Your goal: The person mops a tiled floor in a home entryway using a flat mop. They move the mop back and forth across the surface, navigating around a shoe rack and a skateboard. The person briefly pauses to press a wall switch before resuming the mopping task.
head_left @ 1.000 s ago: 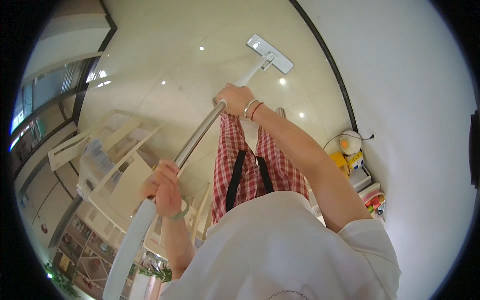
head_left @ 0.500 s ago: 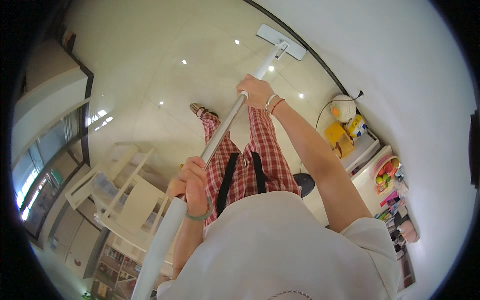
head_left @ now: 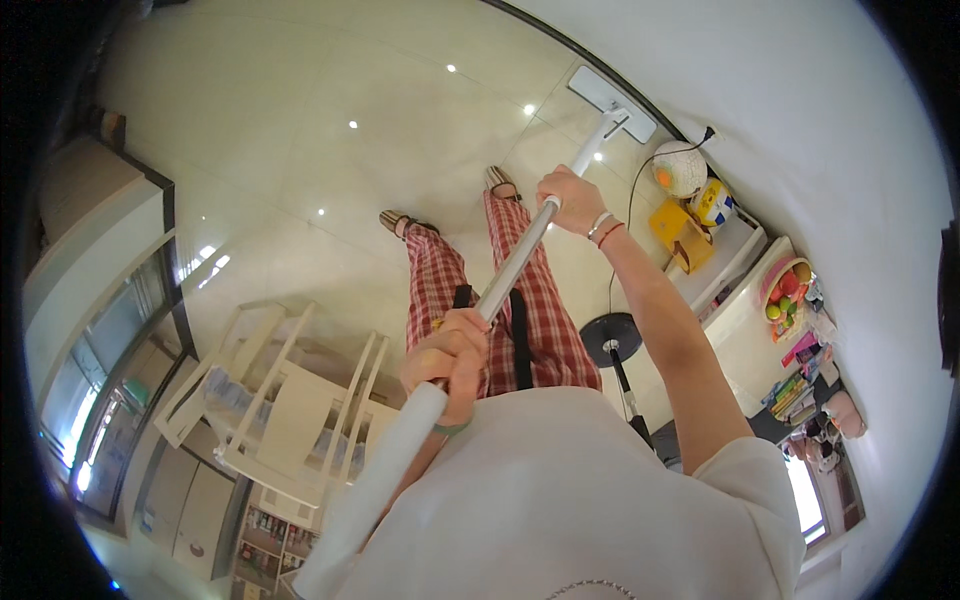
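I hold a flat mop [head_left: 518, 260] slantwise in front of my body, its silver-and-white pole running from the lower left up to the right. My right hand [head_left: 572, 200] is wrapped round the pole partway up. Lower down, my left hand [head_left: 445, 368] closes round it just above a thick pale grip [head_left: 385, 475]. Flat on the floor beside the wall lies the white rectangular mop head [head_left: 592, 90], one long side close to the dark skirting strip.
Shiny pale tiles [head_left: 270, 120] cover the floor. Right of my legs are a round black stand base [head_left: 610, 338], a power cord [head_left: 632, 190], a round woven ball [head_left: 681, 170], a yellow container [head_left: 682, 236] and a fruit basket [head_left: 785, 290]. White chairs [head_left: 285, 405] stand at left.
The mop head has slid right and toward me along the wall. Both hands have shifted right with the pole. My right foot and more of the black stand have come into sight.
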`<state>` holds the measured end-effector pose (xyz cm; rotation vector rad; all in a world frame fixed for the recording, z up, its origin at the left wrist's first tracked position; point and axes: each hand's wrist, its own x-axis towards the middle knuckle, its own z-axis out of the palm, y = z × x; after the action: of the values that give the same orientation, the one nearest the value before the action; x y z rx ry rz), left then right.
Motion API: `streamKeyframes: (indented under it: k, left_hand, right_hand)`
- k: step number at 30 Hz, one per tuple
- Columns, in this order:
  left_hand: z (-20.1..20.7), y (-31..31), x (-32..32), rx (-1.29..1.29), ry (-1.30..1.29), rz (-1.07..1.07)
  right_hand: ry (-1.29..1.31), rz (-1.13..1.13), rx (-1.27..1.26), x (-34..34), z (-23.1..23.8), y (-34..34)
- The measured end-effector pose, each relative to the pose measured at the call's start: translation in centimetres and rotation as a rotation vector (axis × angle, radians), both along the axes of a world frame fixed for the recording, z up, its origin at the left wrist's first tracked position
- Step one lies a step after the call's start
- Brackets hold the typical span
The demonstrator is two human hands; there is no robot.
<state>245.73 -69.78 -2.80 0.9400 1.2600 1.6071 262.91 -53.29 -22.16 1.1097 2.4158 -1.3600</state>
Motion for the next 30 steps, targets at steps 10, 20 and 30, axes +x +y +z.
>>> streamKeyframes:
  k: [10,20,30]
  left_hand:
    - [0.9,-3.6,-6.1,0.044,-0.011,-0.167]
    - [4.8,-12.9,-25.6,-0.034,0.072,-0.239]
    - [13.4,-25.7,-38.4,-0.203,0.298,0.121]
  right_hand:
    - [0.257,-0.328,0.118,-4.2,-2.2,-8.0]
    - [0.32,-0.38,0.167,-24.1,-2.0,-19.6]
    - [0.515,-0.171,0.008,-46.8,2.9,-32.7]
